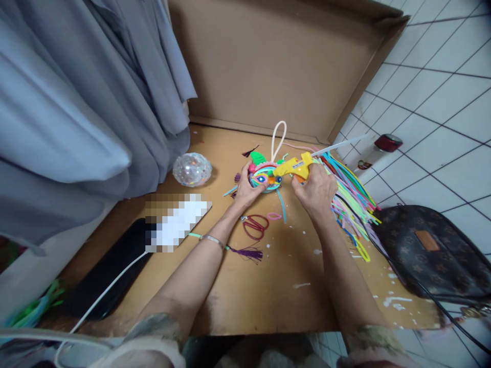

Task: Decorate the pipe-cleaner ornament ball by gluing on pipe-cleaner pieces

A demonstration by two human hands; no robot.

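My left hand (pixel 247 188) is closed around the left side of a colourful pipe-cleaner ornament (pixel 264 176), which has eye shapes, a green leaf-like piece and a cream loop (pixel 279 138) standing above it. In my right hand (pixel 317 190) is a yellow hot glue gun (pixel 293 167), with a white glue stick (pixel 337 146) poking out of its back. The gun's nozzle points left at the ornament, close to its right side; whether it touches, I cannot tell. Below the ornament lie red-handled scissors (pixel 255 227), a pink loop (pixel 274 216) and a purple tassel (pixel 247 253).
A clear ball (pixel 192 169) rests at the left. Pipe cleaners (pixel 355 191) are heaped at the right beside a brown bag (pixel 433 250) and a jar (pixel 378 153). A cabled white device (pixel 180 222) and a black case (pixel 115 276) lie front left. Cardboard (pixel 276 66) stands behind; a curtain (pixel 115 102) hangs left.
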